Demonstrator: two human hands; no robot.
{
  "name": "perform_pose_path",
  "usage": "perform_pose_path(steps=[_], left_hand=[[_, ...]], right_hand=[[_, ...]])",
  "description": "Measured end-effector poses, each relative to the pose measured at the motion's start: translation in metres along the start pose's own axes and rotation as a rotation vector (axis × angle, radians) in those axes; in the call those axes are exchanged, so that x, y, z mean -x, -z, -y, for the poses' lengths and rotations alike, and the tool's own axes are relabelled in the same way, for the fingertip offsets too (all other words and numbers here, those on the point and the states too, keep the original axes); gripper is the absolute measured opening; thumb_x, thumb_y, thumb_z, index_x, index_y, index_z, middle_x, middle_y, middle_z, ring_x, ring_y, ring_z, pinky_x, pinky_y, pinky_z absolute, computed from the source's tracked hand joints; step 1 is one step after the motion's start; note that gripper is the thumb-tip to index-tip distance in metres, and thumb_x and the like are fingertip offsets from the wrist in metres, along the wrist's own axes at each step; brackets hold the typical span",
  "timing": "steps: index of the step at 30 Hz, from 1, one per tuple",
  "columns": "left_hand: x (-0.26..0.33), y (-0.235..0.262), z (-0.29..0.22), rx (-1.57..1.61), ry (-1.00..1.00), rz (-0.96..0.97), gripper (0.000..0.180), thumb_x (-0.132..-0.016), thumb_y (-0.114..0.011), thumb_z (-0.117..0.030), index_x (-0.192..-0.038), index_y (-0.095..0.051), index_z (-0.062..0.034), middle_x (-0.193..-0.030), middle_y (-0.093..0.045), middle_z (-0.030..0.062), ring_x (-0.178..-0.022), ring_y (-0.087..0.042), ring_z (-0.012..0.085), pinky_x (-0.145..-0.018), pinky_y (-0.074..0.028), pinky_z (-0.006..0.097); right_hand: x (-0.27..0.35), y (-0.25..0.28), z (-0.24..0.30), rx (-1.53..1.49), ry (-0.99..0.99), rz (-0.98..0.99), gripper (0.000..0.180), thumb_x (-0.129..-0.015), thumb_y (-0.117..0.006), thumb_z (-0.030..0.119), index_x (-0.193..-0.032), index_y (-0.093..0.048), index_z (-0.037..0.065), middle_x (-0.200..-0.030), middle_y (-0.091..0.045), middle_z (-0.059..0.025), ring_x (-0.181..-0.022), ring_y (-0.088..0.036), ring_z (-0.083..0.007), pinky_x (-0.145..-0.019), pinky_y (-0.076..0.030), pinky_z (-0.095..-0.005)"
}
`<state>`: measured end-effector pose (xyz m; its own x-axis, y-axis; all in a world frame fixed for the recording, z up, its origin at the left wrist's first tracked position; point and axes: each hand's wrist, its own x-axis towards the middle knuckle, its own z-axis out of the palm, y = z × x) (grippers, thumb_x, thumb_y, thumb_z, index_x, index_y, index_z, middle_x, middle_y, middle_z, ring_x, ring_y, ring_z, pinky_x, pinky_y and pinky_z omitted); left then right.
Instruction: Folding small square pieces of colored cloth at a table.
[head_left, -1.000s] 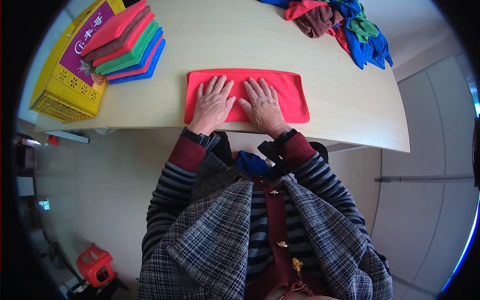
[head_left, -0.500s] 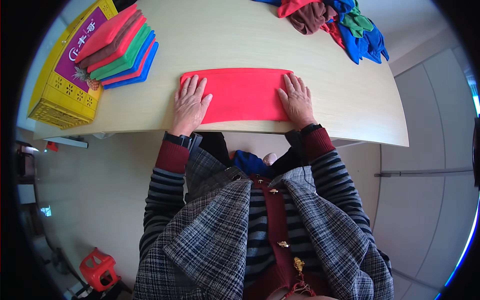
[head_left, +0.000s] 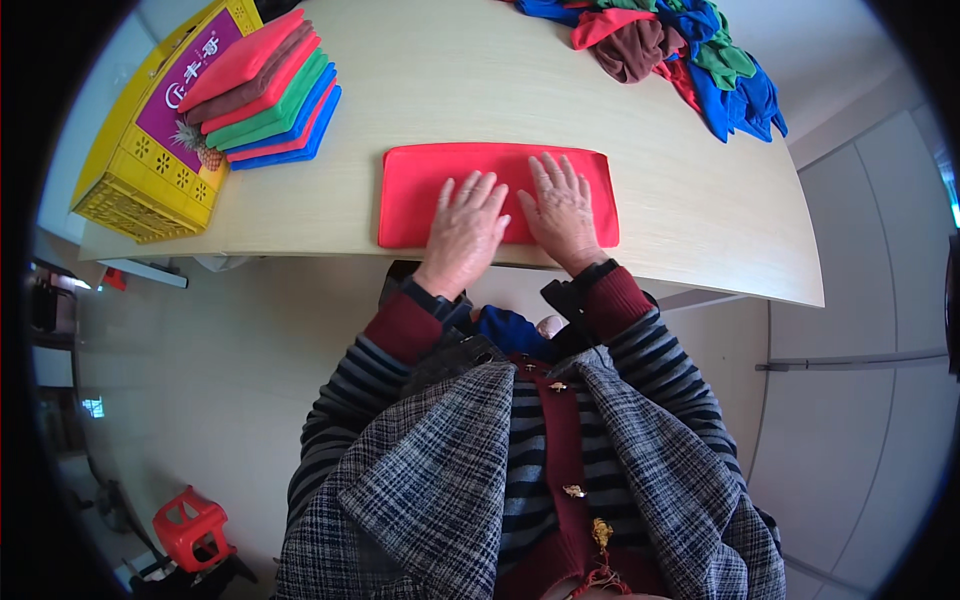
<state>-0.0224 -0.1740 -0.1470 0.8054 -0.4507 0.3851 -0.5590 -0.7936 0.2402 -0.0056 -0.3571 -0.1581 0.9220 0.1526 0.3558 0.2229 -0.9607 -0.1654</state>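
Observation:
A red cloth [head_left: 408,205], folded into a flat wide rectangle, lies near the table's front edge. My left hand [head_left: 464,228] rests on it left of its middle, palm down with the fingers stretched out. On its right half lies my right hand [head_left: 562,212], also flat with fingers extended. Neither hand grips the fabric; the palms hide part of it.
At the left, a stack of folded red, brown, green and blue cloths [head_left: 270,105] leans beside a yellow and purple box [head_left: 150,165]. A heap of crumpled cloths [head_left: 690,50] lies far right on the table [head_left: 715,220]. A red stool [head_left: 192,528] stands on the floor.
Both hands have moved from the cloth's left and right ends inward onto its middle area. The whole view has shifted slightly.

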Motion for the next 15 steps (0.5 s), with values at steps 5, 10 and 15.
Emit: perform_pose_path(steps=[5,10,15], left_hand=[[0.002,-0.022,-0.006,-0.086,0.056,0.003,0.045,-0.100,-0.054,-0.022,-0.141,-0.053,-0.0024,-0.151,-0.049,0.0144,-0.144,-0.041,0.0290,-0.121,-0.025,0.050],[0.017,-0.010,0.019,-0.154,0.134,-0.012,0.048,-0.099,-0.052,-0.018,-0.144,-0.050,-0.0014,-0.152,-0.048,0.0140,-0.144,-0.040,0.0289,-0.121,-0.024,0.050],[0.040,0.000,0.053,-0.192,0.235,-0.054,0.050,-0.095,-0.053,-0.016,-0.143,-0.051,-0.0024,-0.153,-0.047,0.0144,-0.145,-0.039,0.0295,-0.121,-0.024,0.052]], right_hand=[[0.008,-0.012,0.009,0.023,0.034,0.024,0.055,-0.101,-0.051,0.037,-0.147,-0.049,0.005,-0.154,-0.046,-0.0134,-0.146,-0.036,-0.0352,-0.119,-0.027,-0.0540],[0.014,-0.008,-0.018,0.065,-0.002,0.036,0.054,-0.103,-0.049,0.036,-0.149,-0.046,0.008,-0.155,-0.045,-0.0121,-0.147,-0.036,-0.0346,-0.119,-0.027,-0.0520],[0.024,-0.002,-0.043,0.091,-0.058,-0.001,0.052,-0.103,-0.047,0.035,-0.147,-0.049,0.007,-0.155,-0.045,-0.0110,-0.146,-0.037,-0.0339,-0.119,-0.027,-0.0523]])
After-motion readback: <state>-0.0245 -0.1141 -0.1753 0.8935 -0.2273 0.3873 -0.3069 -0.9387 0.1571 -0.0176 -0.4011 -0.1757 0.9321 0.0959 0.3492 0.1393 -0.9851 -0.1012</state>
